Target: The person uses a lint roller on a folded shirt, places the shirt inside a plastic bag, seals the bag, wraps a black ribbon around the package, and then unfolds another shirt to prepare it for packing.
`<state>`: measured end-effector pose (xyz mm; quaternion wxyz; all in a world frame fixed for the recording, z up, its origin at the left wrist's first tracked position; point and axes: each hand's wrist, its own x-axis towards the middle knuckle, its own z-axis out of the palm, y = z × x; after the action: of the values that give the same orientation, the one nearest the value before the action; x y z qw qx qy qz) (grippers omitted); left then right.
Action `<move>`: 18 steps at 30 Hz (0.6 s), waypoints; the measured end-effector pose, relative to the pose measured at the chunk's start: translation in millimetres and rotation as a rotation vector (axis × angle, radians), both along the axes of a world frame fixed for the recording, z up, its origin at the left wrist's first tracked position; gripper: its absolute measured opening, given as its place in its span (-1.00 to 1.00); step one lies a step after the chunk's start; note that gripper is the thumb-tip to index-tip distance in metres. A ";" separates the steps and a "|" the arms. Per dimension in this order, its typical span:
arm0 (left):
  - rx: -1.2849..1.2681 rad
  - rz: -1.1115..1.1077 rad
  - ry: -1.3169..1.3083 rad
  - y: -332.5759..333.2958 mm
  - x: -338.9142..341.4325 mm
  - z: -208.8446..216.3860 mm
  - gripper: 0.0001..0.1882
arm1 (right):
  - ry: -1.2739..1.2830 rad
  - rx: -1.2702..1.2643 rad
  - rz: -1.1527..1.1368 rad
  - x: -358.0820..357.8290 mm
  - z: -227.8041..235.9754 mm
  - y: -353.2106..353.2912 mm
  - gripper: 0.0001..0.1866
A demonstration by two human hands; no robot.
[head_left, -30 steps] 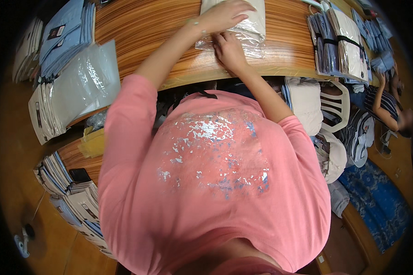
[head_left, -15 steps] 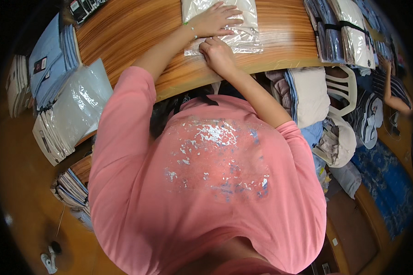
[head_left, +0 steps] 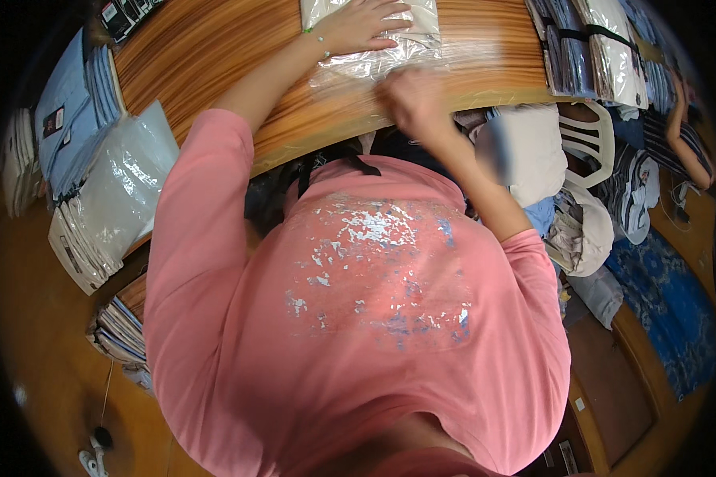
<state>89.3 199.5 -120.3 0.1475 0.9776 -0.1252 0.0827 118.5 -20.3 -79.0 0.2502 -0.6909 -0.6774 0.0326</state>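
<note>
A clear plastic bag (head_left: 350,70) with a folded off-white garment (head_left: 426,16) in it lies at the far edge of the view, on the wood-grain table. My left hand (head_left: 366,25) rests flat on the bag, fingers spread. Just off the bag's near edge, my right hand (head_left: 415,103) is curled closed and blurred by motion. Whatever its fingers pinch, if anything, is hidden in the blur.
Bagged folded shirts (head_left: 593,48) are stacked at the table's right end. Light blue shirts (head_left: 68,111) and more bagged garments (head_left: 115,183) stand at left. A white plastic chair (head_left: 589,143) and cloth piles are right of me. Another person's arm (head_left: 680,135) shows at far right.
My right hand has moved off the bag's near edge, toward me and to the right. My left hand stays flat on the bag. The whole view has shifted slightly.
</note>
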 end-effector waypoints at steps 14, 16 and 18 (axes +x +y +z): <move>0.024 0.046 -0.011 -5.4 -0.9 1.0 -0.43 | -0.317 -0.058 -0.019 56.0 -8.3 -19.8 -0.83; 0.031 0.041 -0.029 -3.4 -2.1 -3.7 -0.43 | -0.347 -0.067 -0.022 50.6 -8.8 -20.8 -0.83; 0.034 0.042 -0.034 -2.8 -2.8 -3.8 -0.43 | -0.364 -0.080 -0.045 47.2 -4.3 -21.8 -0.83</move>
<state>86.5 196.7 -124.1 0.1267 0.9809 -0.1083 0.1005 165.7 -42.1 -83.3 0.0966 -0.7097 -0.6942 -0.0716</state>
